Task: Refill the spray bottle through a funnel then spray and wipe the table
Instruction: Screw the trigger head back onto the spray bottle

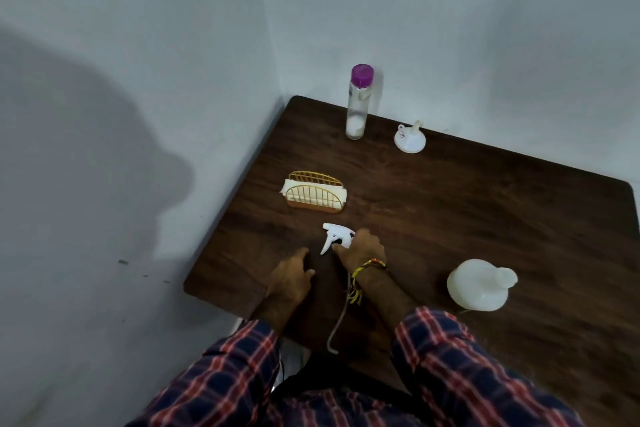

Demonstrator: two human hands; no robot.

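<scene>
Right hand (362,246) grips the spray head (334,236), nozzle pointing left; left hand (292,274) holds the dark bottle (323,274) upright.

On the table (485,204), in the far corner: a capped bottle (356,104), upright, with a funnel (409,138) just to its right, mouth down. Nearer, left of centre: a napkin holder (314,196). In front of that: a spray head (335,237), gripped by the right hand (362,248); left hand (292,274) beside it. At the near right: a jug (479,284).

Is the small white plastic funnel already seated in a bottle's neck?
No: the small white plastic funnel sits upside down on the dark wooden table, apart from every bottle.
</scene>
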